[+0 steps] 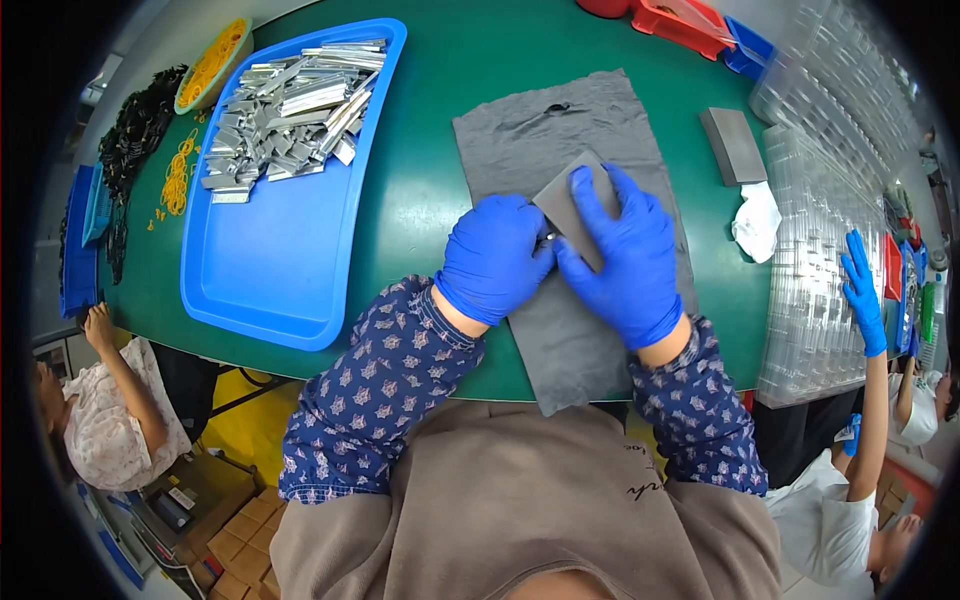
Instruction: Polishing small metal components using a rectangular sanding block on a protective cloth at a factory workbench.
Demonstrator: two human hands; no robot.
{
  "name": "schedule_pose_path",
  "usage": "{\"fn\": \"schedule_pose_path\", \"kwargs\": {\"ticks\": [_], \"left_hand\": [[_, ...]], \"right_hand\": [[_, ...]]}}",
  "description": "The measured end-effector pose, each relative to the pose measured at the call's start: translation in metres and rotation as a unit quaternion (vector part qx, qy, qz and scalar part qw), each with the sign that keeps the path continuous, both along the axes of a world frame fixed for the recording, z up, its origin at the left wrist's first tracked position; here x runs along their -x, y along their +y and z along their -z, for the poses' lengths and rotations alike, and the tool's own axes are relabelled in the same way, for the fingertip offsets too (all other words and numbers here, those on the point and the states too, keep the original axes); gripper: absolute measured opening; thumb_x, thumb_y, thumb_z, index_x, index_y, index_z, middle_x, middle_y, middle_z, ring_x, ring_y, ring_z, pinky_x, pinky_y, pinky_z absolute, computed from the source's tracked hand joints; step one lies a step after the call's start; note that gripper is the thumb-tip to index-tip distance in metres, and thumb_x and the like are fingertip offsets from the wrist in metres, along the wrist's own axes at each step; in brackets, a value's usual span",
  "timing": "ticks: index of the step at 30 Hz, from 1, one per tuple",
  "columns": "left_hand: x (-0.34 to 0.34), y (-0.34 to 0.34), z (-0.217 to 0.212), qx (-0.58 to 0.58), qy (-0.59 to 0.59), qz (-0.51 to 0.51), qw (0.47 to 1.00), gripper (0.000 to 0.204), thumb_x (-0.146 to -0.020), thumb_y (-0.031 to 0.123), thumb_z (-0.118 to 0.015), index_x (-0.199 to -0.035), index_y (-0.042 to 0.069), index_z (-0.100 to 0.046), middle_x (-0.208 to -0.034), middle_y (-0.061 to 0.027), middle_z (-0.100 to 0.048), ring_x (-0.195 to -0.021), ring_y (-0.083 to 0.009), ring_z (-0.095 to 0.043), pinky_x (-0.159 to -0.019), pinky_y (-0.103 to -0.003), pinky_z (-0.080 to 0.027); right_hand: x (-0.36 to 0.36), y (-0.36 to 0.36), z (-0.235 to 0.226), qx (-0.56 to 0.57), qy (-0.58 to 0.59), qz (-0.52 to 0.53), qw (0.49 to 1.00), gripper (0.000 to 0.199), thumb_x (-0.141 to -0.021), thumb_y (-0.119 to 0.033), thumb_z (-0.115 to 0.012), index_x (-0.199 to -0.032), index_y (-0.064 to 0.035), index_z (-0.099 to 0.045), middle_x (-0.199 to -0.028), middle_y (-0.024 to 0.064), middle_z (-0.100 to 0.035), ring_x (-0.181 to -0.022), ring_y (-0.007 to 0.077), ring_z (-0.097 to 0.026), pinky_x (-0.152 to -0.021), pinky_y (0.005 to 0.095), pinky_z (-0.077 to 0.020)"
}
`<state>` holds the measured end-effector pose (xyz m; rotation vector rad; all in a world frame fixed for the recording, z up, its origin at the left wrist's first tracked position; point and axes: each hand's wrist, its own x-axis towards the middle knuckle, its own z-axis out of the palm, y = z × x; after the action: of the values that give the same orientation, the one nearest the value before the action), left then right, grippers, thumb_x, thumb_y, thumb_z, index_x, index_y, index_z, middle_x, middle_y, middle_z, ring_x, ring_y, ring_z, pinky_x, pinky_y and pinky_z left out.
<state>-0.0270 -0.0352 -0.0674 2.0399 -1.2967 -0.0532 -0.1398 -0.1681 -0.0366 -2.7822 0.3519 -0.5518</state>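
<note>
My left hand (497,258), in a blue glove, is closed, with a small shiny bit of a metal piece (549,237) showing at its fingertips; most of that piece is hidden. My right hand (628,255), gloved the same way, grips a flat grey block (572,196), its fingers spread over the top face and the thumb near the metal piece. Both hands meet above a dark grey cloth (510,150) laid on the green table. To the left, a blue tray (270,255) holds many short silvery metal strips (300,110) heaped at its far end.
Another grey block (732,145) and a crumpled white cloth (756,222) lie right of the cloth, beside stacked clear plastic trays (815,260). Yellow bands (178,178), a bowl (213,65) and black cords (135,150) sit far left. Other people work at both sides.
</note>
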Motion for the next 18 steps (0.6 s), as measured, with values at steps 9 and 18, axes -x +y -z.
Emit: {"fn": "schedule_pose_path", "kwargs": {"ticks": [9, 18], "left_hand": [[0.001, -0.003, -0.001, -0.001, 0.028, -0.008, 1.0, 0.017, -0.075, 0.021, -0.069, -0.069, 0.008, -0.059, -0.073, -0.0115, -0.056, -0.073, -0.0315, -0.056, -0.064, -0.043, -0.046], [0.001, -0.003, -0.003, -0.022, 0.026, -0.01, 0.999, 0.016, -0.075, 0.02, -0.069, -0.07, 0.009, -0.06, -0.073, -0.011, -0.056, -0.073, -0.0316, -0.056, -0.065, -0.043, -0.046]], "right_hand": [[0.002, -0.001, 0.004, 0.011, -0.017, 0.005, 1.0, 0.065, -0.075, -0.024, -0.073, -0.135, -0.0139, -0.052, -0.128, 0.0276, -0.05, -0.104, 0.0411, -0.055, -0.091, 0.0445, -0.0459], [0.001, -0.005, 0.006, 0.035, -0.015, 0.056, 0.998, 0.066, -0.074, -0.026, -0.073, -0.136, -0.0159, -0.052, -0.127, 0.0259, -0.051, -0.104, 0.0408, -0.055, -0.09, 0.0449, -0.0456]]}}
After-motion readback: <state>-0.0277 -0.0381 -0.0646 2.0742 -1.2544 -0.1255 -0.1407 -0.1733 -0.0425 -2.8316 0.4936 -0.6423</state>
